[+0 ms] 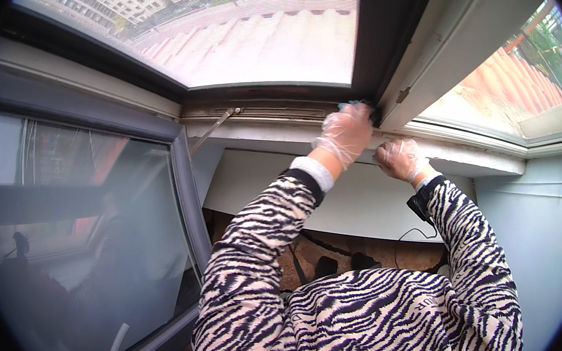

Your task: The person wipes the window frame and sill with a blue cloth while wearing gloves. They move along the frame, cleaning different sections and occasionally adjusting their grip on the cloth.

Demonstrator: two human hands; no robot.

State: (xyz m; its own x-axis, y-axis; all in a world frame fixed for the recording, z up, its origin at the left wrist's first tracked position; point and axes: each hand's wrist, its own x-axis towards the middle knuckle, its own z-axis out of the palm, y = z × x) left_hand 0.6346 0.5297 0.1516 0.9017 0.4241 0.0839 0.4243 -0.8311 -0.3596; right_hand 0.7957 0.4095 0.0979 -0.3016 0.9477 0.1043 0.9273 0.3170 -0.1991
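My left hand (346, 132), in a clear plastic glove, presses a light-blue cloth (356, 105) into the lower right corner of the dark window frame (272, 94). Most of the cloth is hidden by the fingers. Beside it, my gloved right hand (401, 160) is curled against the front edge of the white windowsill (469, 155). Whether it holds anything is hidden. Left of the cloth, a metal stay arm (214, 129) runs from the frame's bottom track (274, 113) to the opened window sash (187, 185).
The sash's glass pane (77, 238) swings inward on my left. A mesh screen (266, 33) fills the opening ahead; a fixed pane (522, 78) is to the right. Below the sill is a white panel (262, 188), with a thin dark cable (418, 230) near it.
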